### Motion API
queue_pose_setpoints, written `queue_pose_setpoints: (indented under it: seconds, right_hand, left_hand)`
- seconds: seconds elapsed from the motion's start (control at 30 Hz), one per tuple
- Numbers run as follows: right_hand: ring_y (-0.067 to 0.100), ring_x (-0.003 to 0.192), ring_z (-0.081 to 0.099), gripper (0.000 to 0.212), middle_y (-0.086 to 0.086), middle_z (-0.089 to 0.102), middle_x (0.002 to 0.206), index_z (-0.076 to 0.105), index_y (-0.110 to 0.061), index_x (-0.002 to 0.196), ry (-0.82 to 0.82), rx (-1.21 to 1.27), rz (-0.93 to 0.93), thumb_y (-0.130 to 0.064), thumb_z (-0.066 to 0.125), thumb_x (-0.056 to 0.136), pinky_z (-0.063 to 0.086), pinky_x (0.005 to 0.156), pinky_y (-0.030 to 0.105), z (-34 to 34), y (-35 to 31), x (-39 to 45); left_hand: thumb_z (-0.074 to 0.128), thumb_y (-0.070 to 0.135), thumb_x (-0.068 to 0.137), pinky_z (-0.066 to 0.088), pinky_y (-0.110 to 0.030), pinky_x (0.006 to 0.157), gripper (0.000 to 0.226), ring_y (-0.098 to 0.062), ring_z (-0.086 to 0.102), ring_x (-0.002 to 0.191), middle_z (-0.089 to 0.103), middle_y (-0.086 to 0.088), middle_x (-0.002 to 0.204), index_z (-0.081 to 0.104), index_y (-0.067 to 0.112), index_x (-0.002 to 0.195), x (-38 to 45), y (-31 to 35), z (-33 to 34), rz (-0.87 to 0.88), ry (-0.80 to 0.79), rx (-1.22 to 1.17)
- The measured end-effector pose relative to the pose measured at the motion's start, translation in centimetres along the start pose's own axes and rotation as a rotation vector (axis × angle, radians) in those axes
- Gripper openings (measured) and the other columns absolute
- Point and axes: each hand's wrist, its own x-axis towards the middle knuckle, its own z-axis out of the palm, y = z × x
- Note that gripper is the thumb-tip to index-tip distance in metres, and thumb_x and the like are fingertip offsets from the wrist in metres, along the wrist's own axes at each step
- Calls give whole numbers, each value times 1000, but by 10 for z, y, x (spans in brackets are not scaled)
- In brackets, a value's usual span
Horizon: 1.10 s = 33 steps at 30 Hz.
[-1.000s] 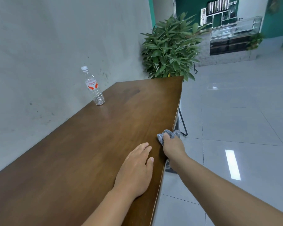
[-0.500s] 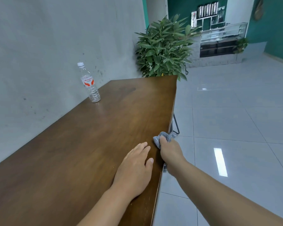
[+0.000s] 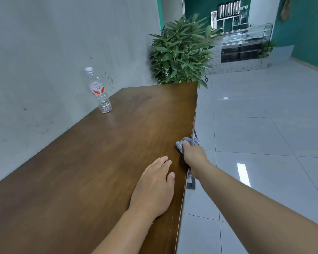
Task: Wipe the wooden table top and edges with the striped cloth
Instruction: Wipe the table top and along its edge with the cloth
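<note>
Head view: right hand [image 3: 193, 155] clamps bunched striped cloth [image 3: 187, 143] over the wooden table [image 3: 103, 162]'s right-hand edge, thumb on top, likely to rub the rim. Left hand [image 3: 154, 187] lies flat, fingers together, probably bracing. Water bottle [image 3: 99, 91] stands by the wall.

1. You see a water bottle [image 3: 99, 91] standing far left on the surface [image 3: 77, 171]; its white label carries red lettering and red marks, too blurred to read.
2. Nothing else bears readable text.
</note>
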Motion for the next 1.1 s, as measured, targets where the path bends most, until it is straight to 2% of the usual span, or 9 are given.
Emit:
queue_pose_setpoints:
  seconds: [0.13,0.27,0.4,0.53,0.6,0.7,0.77,1.0,1.1]
  right_hand:
    - [24,104,56,53,8,59,120,46,-14,139,11,-7,0,-48,39,99,48,86,37,1,5,-10]
    - [21,97,56,43,6,60,109,53,-17,129,-19,-25,-15,-45,37,101,46,80,35,-1,22,-46]
    - [17,94,56,37,3,61,107,55,-20,124,-47,-12,-64,-42,36,102,43,78,33,-3,35,-67]
    - [20,99,56,42,5,60,114,51,-20,131,-45,-26,-23,-46,36,101,46,79,35,-1,30,-57]
    - [24,103,57,46,7,60,115,51,-17,134,-33,-40,-12,-46,37,100,48,83,38,-1,23,-45]
    - [25,107,54,51,8,57,120,46,-13,139,-10,-43,-14,-44,39,99,47,97,42,-1,11,-28]
    - [25,106,53,52,8,56,119,45,-12,140,-12,-12,-8,-43,41,99,46,99,43,-1,6,-22]
    - [24,105,54,54,8,57,122,43,-15,142,-12,-24,-1,-47,39,100,47,92,40,-2,16,-39]
    - [23,102,56,49,7,60,115,48,-17,136,-21,-37,3,-48,38,99,49,85,38,-1,33,-55]
  left_hand:
    - [27,43,102,10,-20,113,49,0,9,144,14,19,157,21,35,150,-3,0,-1,-7,-17,9]
    - [29,46,101,10,-23,116,52,0,7,145,12,19,158,20,34,150,-9,-6,-3,8,-39,25]
    - [26,48,101,10,-24,119,52,1,4,144,9,21,158,17,36,151,-17,-12,-4,2,-40,45]
    - [25,47,101,12,-27,120,51,1,5,144,10,21,157,18,37,150,-18,-10,-3,-11,-25,33]
    - [25,46,101,14,-27,120,50,1,6,144,11,21,157,20,37,150,-18,-10,-3,-13,-22,31]
    - [26,46,101,15,-27,119,50,0,8,144,13,20,157,22,36,150,-18,-10,-3,-18,-20,27]
    - [26,45,101,14,-25,118,49,0,9,144,15,20,157,23,35,149,-18,-9,-3,-19,-14,28]
    - [29,44,101,13,-27,119,51,-2,10,145,16,16,158,23,32,150,-24,-10,-7,4,-39,38]
    - [28,47,101,11,-26,118,52,-2,7,145,12,17,158,20,33,151,-34,-14,-10,1,-45,54]
